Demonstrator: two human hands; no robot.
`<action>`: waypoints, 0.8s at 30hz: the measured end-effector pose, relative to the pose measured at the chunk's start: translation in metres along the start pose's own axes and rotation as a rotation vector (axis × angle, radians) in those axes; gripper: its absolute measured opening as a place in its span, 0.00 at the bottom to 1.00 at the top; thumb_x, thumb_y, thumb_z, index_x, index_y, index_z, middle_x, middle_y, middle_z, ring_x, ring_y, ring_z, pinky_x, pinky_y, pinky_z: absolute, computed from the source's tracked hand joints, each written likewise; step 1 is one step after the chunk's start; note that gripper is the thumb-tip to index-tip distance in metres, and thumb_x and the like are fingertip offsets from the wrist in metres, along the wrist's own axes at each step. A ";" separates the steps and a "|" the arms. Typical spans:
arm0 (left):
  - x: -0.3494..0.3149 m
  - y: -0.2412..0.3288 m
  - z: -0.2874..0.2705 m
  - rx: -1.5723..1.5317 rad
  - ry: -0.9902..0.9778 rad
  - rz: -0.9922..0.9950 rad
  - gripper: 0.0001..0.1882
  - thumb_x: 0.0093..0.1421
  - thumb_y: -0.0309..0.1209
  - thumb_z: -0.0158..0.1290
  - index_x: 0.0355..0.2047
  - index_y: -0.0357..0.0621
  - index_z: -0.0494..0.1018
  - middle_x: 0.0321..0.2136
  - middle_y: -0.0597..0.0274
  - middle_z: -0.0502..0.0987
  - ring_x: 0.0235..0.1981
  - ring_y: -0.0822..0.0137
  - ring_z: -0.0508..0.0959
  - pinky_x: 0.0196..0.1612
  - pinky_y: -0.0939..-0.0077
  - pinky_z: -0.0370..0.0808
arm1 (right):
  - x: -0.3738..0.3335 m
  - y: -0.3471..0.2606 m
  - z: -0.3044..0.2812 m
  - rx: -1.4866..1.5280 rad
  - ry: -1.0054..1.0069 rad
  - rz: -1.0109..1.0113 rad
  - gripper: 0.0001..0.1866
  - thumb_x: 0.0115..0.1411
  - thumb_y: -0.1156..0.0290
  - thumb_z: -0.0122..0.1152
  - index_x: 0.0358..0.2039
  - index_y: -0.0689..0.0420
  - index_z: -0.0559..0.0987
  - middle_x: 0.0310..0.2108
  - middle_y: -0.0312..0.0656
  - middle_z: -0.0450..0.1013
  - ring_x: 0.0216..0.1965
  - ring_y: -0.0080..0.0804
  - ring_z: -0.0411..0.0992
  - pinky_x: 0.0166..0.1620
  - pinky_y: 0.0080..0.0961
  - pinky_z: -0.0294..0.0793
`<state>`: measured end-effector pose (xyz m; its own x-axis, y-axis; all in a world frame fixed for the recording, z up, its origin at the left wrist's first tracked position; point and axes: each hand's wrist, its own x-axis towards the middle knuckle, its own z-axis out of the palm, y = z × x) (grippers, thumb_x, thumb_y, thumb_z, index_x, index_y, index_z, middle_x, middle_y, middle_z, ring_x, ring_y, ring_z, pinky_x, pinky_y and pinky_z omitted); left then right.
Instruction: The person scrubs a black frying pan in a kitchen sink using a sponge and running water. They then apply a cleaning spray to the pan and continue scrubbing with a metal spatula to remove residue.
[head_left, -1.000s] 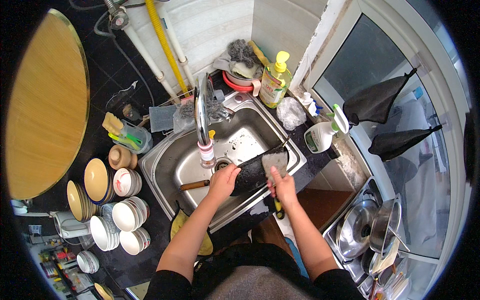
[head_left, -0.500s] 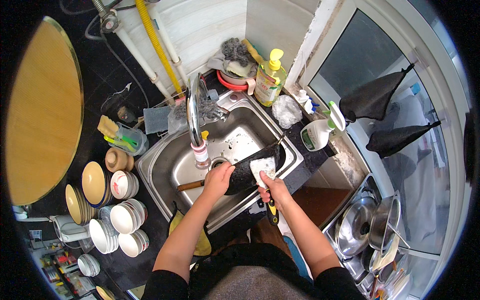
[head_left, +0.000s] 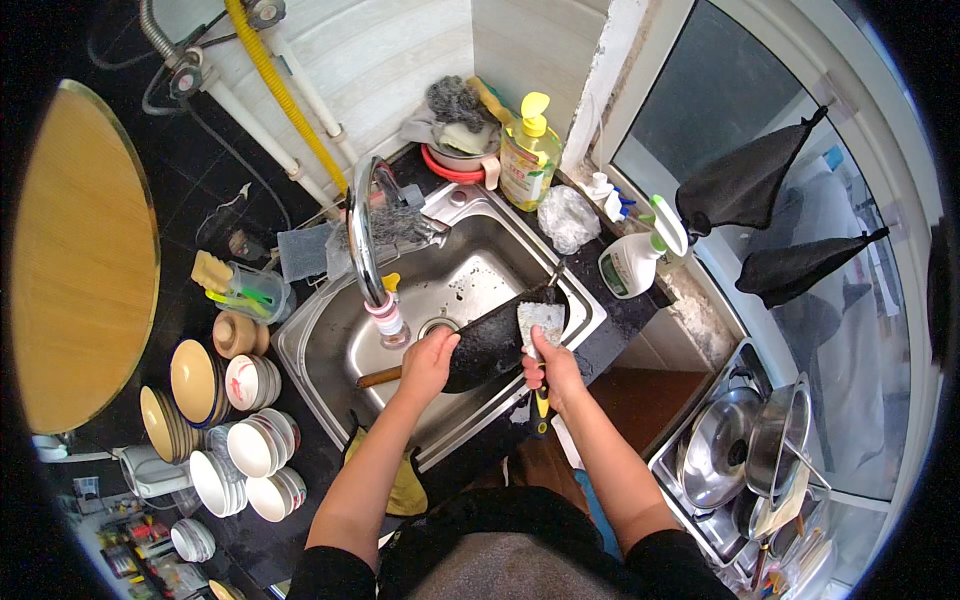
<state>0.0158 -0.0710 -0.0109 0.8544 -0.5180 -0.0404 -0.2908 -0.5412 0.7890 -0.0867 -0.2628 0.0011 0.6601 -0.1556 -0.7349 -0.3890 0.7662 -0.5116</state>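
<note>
A black wok (head_left: 482,350) with a wooden handle (head_left: 379,378) is tipped over the near part of the steel sink (head_left: 337,318). Closed around its near-left rim, beside the handle, is my left hand (head_left: 430,362). My right hand (head_left: 552,370) grips a scraper (head_left: 541,318) with a broad pale blade and a black and yellow handle. Its blade lies against the wok's dark surface toward the right end; exact contact is hard to tell. Dark flecks dot the sink's bottom. The chrome faucet (head_left: 358,235) arches above the sink, left of the wok.
Stacked bowls (head_left: 262,445) and a cup of brushes (head_left: 255,292) stand left of the sink. Behind it are a yellow-pumped soap bottle (head_left: 529,160) and a basin of scrubbers (head_left: 460,155). A spray bottle (head_left: 632,262) is at right, beyond it a steel pot (head_left: 778,440).
The scraper and my right hand have shifted slightly right along the wok, and the blade stands more upright. My left hand keeps its hold. The whole view has shifted a little.
</note>
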 end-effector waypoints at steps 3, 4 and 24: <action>0.003 0.001 -0.004 0.003 -0.041 -0.050 0.13 0.62 0.38 0.46 0.32 0.40 0.69 0.27 0.46 0.74 0.30 0.45 0.74 0.33 0.58 0.69 | -0.007 0.003 0.010 -0.130 -0.106 0.066 0.21 0.59 0.53 0.58 0.28 0.61 0.69 0.14 0.34 0.63 0.11 0.19 0.55 0.14 0.17 0.53; 0.003 0.000 -0.005 -0.008 -0.034 -0.049 0.13 0.62 0.38 0.46 0.33 0.41 0.69 0.27 0.46 0.74 0.31 0.45 0.74 0.33 0.59 0.69 | -0.005 -0.001 0.009 -0.123 -0.089 0.050 0.21 0.59 0.52 0.58 0.28 0.60 0.69 0.15 0.34 0.63 0.11 0.18 0.55 0.14 0.17 0.53; 0.005 -0.002 -0.007 -0.074 -0.074 -0.101 0.14 0.63 0.39 0.46 0.35 0.39 0.69 0.26 0.46 0.74 0.30 0.49 0.74 0.35 0.64 0.69 | -0.008 0.029 0.007 -0.356 -0.140 -0.020 0.21 0.59 0.54 0.59 0.28 0.62 0.71 0.15 0.38 0.64 0.10 0.21 0.59 0.12 0.19 0.55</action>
<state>0.0239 -0.0680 -0.0084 0.8432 -0.5117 -0.1650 -0.1695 -0.5442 0.8217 -0.0992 -0.2353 -0.0046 0.7417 -0.0623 -0.6679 -0.5580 0.4951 -0.6659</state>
